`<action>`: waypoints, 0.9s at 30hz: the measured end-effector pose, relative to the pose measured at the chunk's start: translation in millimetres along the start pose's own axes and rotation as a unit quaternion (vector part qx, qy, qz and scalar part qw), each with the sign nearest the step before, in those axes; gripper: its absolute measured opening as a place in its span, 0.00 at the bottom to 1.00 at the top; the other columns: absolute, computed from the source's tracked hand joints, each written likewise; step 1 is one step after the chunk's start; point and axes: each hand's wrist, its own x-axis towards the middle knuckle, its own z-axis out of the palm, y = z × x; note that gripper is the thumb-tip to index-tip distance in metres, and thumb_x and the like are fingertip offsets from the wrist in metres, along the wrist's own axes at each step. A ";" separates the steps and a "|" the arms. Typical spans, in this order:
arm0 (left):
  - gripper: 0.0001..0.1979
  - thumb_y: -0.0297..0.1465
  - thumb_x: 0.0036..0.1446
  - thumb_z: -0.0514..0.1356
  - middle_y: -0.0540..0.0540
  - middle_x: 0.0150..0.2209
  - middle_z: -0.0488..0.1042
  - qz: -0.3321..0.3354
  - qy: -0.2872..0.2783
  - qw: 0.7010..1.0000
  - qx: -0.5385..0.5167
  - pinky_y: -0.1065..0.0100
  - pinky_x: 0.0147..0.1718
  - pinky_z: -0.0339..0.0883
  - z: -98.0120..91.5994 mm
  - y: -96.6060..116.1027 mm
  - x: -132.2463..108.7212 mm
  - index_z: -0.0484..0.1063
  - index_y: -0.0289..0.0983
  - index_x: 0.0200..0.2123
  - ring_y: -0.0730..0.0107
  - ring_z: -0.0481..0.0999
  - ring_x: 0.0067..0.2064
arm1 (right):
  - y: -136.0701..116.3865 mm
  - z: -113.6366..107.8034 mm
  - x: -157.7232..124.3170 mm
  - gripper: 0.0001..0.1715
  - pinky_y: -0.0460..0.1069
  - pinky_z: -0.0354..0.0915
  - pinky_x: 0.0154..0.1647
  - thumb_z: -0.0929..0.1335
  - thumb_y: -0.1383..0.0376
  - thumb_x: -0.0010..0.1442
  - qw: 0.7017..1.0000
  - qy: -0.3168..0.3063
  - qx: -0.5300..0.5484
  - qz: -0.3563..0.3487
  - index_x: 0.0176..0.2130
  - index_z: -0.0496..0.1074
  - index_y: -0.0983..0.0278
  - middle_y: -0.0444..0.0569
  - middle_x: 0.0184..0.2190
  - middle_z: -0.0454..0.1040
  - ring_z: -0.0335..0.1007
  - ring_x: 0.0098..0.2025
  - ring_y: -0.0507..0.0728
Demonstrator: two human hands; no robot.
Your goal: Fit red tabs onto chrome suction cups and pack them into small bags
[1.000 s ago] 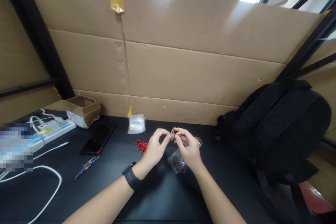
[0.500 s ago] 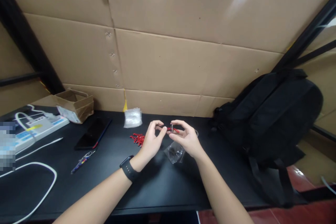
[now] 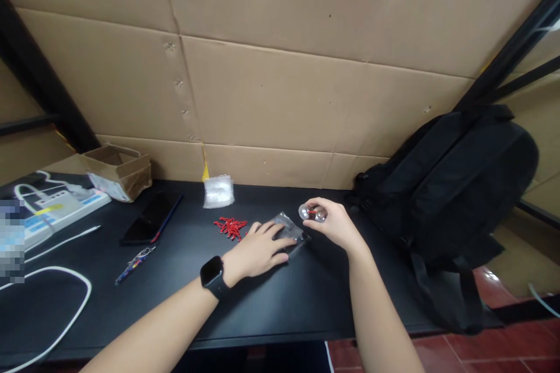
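My left hand (image 3: pixel 261 249), with a black watch (image 3: pixel 213 273) on its wrist, rests on a clear plastic bag (image 3: pixel 286 224) on the desk. Its fingers are spread, and what lies inside the bag is too dim to make out. Up to the right, my right hand (image 3: pixel 335 221) pinches small round, shiny clear pieces with a red cord (image 3: pixel 312 211) between them. Just left of my left hand lies a pile of red cords (image 3: pixel 230 228) with small metal ends. Beyond the pile is a stack of clear plastic bags (image 3: pixel 219 192).
A black backpack (image 3: pixel 459 198) stands on the right of the black desk (image 3: pixel 175 309). To the left lie a phone (image 3: pixel 152 218), a keychain (image 3: pixel 135 265), a white cable (image 3: pixel 85 315), a power strip (image 3: pixel 91 205) and an open cardboard box (image 3: pixel 120 169). Cardboard (image 3: pixel 271 105) lines the back.
My hands have moved apart. The left has come down flat onto the plastic bag, while the right has carried the round pieces with the red cord to the right.
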 end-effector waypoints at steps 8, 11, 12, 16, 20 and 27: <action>0.22 0.48 0.68 0.49 0.43 0.69 0.55 -0.028 -0.031 0.999 0.019 0.41 0.56 0.56 -4.8 -13.8 -0.1 0.61 0.60 0.63 0.42 0.54 0.68 | -3.4 6.7 -5.1 0.18 0.46 0.64 0.36 0.78 0.66 0.46 0.988 -0.130 -0.074 0.033 0.39 0.77 0.60 0.43 0.32 0.79 0.73 0.33 0.54; 0.21 0.49 0.67 0.50 0.45 0.70 0.54 -0.028 -0.037 0.999 0.020 0.40 0.57 0.55 -1.2 -13.7 -0.8 0.63 0.61 0.62 0.40 0.52 0.69 | -1.6 12.4 -5.7 0.18 0.46 0.62 0.35 0.78 0.65 0.44 0.983 -0.144 -0.106 0.037 0.37 0.77 0.59 0.44 0.32 0.78 0.73 0.35 0.55; 0.21 0.49 0.67 0.50 0.45 0.70 0.53 -0.028 -0.037 0.999 0.022 0.39 0.58 0.54 0.2 -13.8 -0.9 0.63 0.61 0.62 0.40 0.51 0.69 | -1.1 14.4 -5.7 0.18 0.46 0.62 0.35 0.79 0.65 0.44 0.982 -0.147 -0.115 0.041 0.37 0.78 0.60 0.44 0.32 0.78 0.73 0.35 0.55; 0.23 0.47 0.66 0.53 0.46 0.72 0.47 -0.027 -0.016 0.999 0.043 0.37 0.59 0.50 2.6 -13.3 -0.8 0.62 0.61 0.63 0.39 0.48 0.70 | 1.2 22.2 -4.3 0.16 0.46 0.61 0.34 0.79 0.64 0.43 0.976 -0.165 -0.132 0.057 0.34 0.77 0.60 0.44 0.30 0.78 0.72 0.34 0.56; 0.26 0.44 0.64 0.58 0.45 0.72 0.48 -0.019 -0.001 0.998 0.057 0.41 0.59 0.53 -1.7 -10.4 -2.2 0.61 0.58 0.64 0.41 0.51 0.69 | 6.2 26.4 -2.4 0.15 0.46 0.61 0.34 0.79 0.63 0.44 0.976 -0.154 -0.140 0.069 0.33 0.77 0.60 0.45 0.30 0.78 0.72 0.35 0.56; 0.22 0.45 0.64 0.58 0.44 0.66 0.61 -0.013 -0.018 0.999 0.050 0.43 0.57 0.56 -3.4 -9.5 -5.3 0.66 0.58 0.61 0.42 0.56 0.66 | 10.7 28.6 -0.9 0.17 0.46 0.61 0.33 0.80 0.62 0.43 0.979 -0.135 -0.138 0.059 0.34 0.78 0.61 0.45 0.30 0.78 0.73 0.34 0.56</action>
